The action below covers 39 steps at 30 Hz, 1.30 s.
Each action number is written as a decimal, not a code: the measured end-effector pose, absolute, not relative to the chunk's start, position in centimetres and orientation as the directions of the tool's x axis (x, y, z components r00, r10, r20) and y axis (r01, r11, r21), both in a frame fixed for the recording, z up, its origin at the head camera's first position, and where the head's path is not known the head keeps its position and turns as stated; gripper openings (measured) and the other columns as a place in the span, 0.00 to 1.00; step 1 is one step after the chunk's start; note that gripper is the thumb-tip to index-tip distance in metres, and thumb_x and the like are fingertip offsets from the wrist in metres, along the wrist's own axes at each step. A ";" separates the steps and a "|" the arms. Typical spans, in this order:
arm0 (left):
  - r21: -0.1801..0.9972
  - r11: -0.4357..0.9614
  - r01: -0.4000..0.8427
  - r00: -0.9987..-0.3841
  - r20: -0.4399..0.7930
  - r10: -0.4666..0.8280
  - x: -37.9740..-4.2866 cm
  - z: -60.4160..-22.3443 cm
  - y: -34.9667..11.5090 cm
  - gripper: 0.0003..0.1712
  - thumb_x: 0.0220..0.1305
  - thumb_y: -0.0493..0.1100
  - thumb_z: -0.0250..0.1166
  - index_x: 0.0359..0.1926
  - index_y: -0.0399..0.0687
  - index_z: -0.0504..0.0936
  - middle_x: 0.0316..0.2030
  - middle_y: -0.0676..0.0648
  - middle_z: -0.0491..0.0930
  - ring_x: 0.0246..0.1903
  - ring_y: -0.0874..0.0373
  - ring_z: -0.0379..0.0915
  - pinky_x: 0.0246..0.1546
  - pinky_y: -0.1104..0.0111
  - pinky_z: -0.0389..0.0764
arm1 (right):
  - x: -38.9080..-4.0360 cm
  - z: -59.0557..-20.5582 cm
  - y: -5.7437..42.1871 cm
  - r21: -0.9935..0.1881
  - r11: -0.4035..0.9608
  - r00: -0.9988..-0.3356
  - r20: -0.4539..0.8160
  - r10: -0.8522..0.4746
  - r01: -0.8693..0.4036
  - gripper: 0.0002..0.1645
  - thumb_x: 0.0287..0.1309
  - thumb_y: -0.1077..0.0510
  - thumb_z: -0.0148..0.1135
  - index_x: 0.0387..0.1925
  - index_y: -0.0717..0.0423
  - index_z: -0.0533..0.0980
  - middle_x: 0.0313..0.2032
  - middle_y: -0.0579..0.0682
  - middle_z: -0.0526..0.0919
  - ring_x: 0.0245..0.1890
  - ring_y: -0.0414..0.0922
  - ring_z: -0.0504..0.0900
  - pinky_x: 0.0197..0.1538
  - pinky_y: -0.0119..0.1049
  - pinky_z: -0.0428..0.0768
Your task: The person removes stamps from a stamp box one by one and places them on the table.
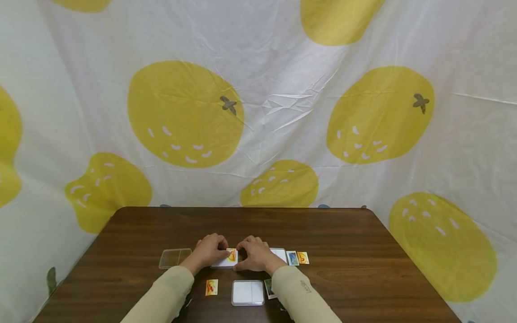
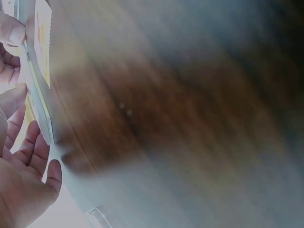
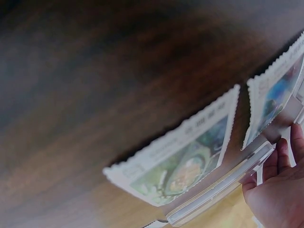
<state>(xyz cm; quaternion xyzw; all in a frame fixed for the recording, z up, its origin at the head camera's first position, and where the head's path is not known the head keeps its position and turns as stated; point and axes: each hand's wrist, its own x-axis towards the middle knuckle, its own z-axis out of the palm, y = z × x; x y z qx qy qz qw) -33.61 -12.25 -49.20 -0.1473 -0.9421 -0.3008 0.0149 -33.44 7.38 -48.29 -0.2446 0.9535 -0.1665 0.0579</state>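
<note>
Over a white, clear-edged case (image 1: 221,264), an orange-and-yellow postage stamp (image 1: 232,255) lies between my two hands. My left hand (image 1: 208,250) pinches the stamp's left side between thumb and index finger. At the case's right end, my right hand (image 1: 255,254) grips it, thumb at the near edge and fingers at the far one. The left wrist view has my left hand (image 2: 26,183) low at the case's edge, with right-hand fingers (image 2: 12,31) above. In the right wrist view my right hand (image 3: 278,194) is partly cut off.
A clear lid (image 1: 169,259) lies left; a white case (image 1: 248,293) sits nearer me, a stamp (image 1: 212,287) to its left and a green stamp (image 1: 269,288) to its right. Farther right are another case (image 1: 279,253), a blue stamp (image 1: 292,258) and an orange stamp (image 1: 303,258).
</note>
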 end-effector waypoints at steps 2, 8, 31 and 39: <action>0.568 0.770 0.292 -0.954 0.119 0.274 -33.6 -49.2 -12.2 0.07 0.57 0.42 0.73 0.31 0.49 0.81 0.30 0.53 0.75 0.33 0.58 0.70 0.43 0.50 0.68 | -33.4 -48.3 7.4 -0.343 0.824 -0.872 -0.027 -0.488 -0.451 0.35 0.48 0.36 0.74 0.54 0.48 0.79 0.57 0.50 0.73 0.60 0.52 0.69 0.62 0.52 0.65; 0.602 0.740 0.301 -0.950 0.125 0.284 -33.4 -49.0 -12.0 0.05 0.60 0.40 0.71 0.31 0.48 0.81 0.30 0.52 0.74 0.33 0.58 0.70 0.42 0.55 0.72 | -33.4 -48.5 7.4 -0.334 0.818 -0.867 -0.003 -0.498 -0.468 0.35 0.47 0.37 0.75 0.53 0.48 0.79 0.56 0.50 0.74 0.59 0.52 0.70 0.59 0.51 0.66; 0.732 0.649 0.208 -0.956 0.013 0.292 -32.7 -48.4 -12.8 0.05 0.64 0.41 0.68 0.33 0.47 0.80 0.32 0.51 0.75 0.34 0.56 0.69 0.38 0.62 0.72 | -33.5 -48.6 7.5 -0.340 0.818 -0.868 -0.011 -0.497 -0.464 0.33 0.47 0.36 0.75 0.52 0.46 0.79 0.56 0.49 0.73 0.59 0.51 0.70 0.60 0.51 0.66; 0.751 0.626 0.209 -0.952 0.009 0.306 -32.6 -48.4 -13.0 0.06 0.64 0.42 0.68 0.33 0.47 0.80 0.31 0.52 0.75 0.33 0.56 0.69 0.36 0.63 0.71 | -33.5 -48.6 7.5 -0.344 0.817 -0.868 -0.011 -0.497 -0.463 0.33 0.47 0.36 0.75 0.52 0.46 0.79 0.55 0.49 0.74 0.59 0.51 0.70 0.60 0.51 0.66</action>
